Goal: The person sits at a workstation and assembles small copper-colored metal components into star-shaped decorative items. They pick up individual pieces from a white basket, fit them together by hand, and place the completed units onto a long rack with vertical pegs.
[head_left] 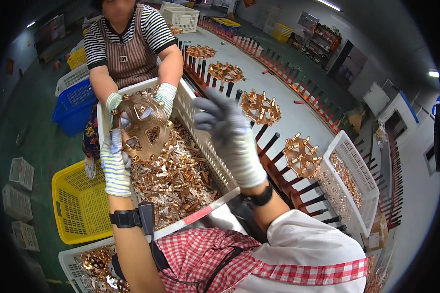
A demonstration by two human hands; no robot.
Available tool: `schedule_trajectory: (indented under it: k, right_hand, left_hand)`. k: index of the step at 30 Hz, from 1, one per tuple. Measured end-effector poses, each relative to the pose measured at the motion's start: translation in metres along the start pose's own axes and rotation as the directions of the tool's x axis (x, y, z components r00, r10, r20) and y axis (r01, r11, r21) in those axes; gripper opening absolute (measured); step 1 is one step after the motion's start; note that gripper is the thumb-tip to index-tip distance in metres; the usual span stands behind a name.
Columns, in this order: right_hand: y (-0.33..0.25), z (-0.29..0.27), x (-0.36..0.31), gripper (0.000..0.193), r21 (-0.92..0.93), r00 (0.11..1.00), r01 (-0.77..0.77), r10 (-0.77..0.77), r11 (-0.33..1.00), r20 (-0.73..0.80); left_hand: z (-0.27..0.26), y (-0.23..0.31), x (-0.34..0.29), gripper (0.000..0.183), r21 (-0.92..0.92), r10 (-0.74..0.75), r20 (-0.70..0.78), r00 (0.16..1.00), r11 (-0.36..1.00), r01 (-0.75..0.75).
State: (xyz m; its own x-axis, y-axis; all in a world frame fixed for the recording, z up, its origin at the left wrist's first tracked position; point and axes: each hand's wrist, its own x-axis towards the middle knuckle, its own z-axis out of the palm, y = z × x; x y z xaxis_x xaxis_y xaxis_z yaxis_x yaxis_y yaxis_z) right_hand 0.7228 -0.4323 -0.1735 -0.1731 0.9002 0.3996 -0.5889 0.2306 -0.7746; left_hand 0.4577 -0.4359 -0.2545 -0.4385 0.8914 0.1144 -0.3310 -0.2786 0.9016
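Observation:
My left hand (115, 163), in a striped knit glove with grey fingers, grips the near left rim of a copper-coloured round metal plate with cutouts (144, 132). Some grey glove fingers show through one of its openings. A co-worker's gloved hands sit at the plate's far edge; whether they grip it too I cannot make out. My right hand (227, 129), gloved alike, is raised over the crate's right wall with its fingers apart and slightly blurred. Nothing shows in it. Below the plate, a white crate (193, 141) holds a heap of small copper-coloured metal pieces (173, 180).
Copper-coloured spoked wheels (261, 108) rest along a grey table (278, 88) edged with dark upright pegs. Right of them stands a white basket (371, 195) of small parts. A yellow basket (78, 227) and blue crate (68, 110) are left. The co-worker (129, 44) faces me.

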Motion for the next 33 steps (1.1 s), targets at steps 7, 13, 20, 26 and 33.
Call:
schedule_trajectory:
  k: [7, 13, 20, 26, 33]
  right_hand:
    - [0.011, -0.097, -0.054, 0.069, 0.529, 0.839, 0.083, 0.227, 0.844, -0.494]
    - [0.022, -0.154, -0.066, 0.053, 0.351, 0.688, 0.342, 0.022, 0.872, -0.725]
    - [-0.009, -0.117, -0.025, 0.038, 0.16, 0.798, 0.399, -0.256, 0.903, -0.546]
    - [-0.01, -0.032, -0.005, 0.035, -0.034, 0.947, 0.279, -0.281, 0.96, -0.155]
    - [0.03, 0.015, 0.037, 0.033, 0.76, 0.863, -0.454, 0.443, 0.466, 0.244]
  left_hand:
    - [0.003, -0.001, -0.001, 0.028, 0.048, -0.058, -0.09, 0.994, 0.997, 0.062]
    - [0.009, -0.002, -0.002, 0.026, 0.161, -0.045, -0.127, 0.991, 0.985, 0.065]
    - [0.013, 0.039, -0.037, 0.024, 0.166, 0.126, -0.268, 0.955, 0.983, -0.084]
    - [-0.064, 0.095, -0.141, 0.03, 0.318, 0.324, -0.526, 0.786, 0.932, -0.172]
    - [-0.307, 0.046, -0.269, 0.054, 0.376, 0.342, -0.869, 0.357, 0.926, 0.029]
